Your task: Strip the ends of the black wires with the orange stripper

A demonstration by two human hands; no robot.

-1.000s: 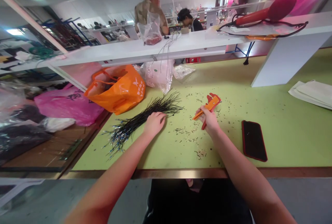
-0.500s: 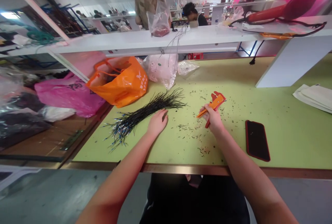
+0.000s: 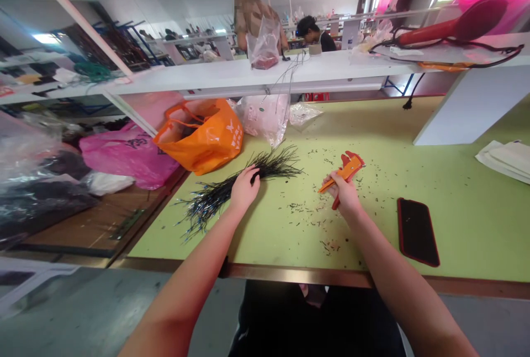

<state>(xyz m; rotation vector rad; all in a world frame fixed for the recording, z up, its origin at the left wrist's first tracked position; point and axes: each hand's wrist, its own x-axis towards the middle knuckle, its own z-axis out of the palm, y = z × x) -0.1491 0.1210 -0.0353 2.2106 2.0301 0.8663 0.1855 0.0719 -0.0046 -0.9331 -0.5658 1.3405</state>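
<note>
A bundle of thin black wires [image 3: 213, 197] with bluish tips at its lower left end lies on the green tabletop [image 3: 269, 235]. My left hand [image 3: 245, 188] rests on the middle of the bundle, its thumb and fingers apart around some wires. To the right, my right hand [image 3: 344, 190] is closed around the handles of an orange and red wire tool [image 3: 351, 165], whose jaws point up and away. Short black wire scraps [image 3: 298, 208] are scattered between my hands and around the tool.
An orange bag [image 3: 202, 142] and a pink bag [image 3: 128, 153] sit at left. A phone [image 3: 418, 231] lies at right. Behind are clear plastic bags [image 3: 265, 117] and a white shelf [image 3: 323, 70]. Two people are beyond it; white sheets [image 3: 505, 159] lie far right.
My left hand has moved up and onto the wire bundle from its lower right side. My right hand still holds the tool. The view has shifted slightly.
</note>
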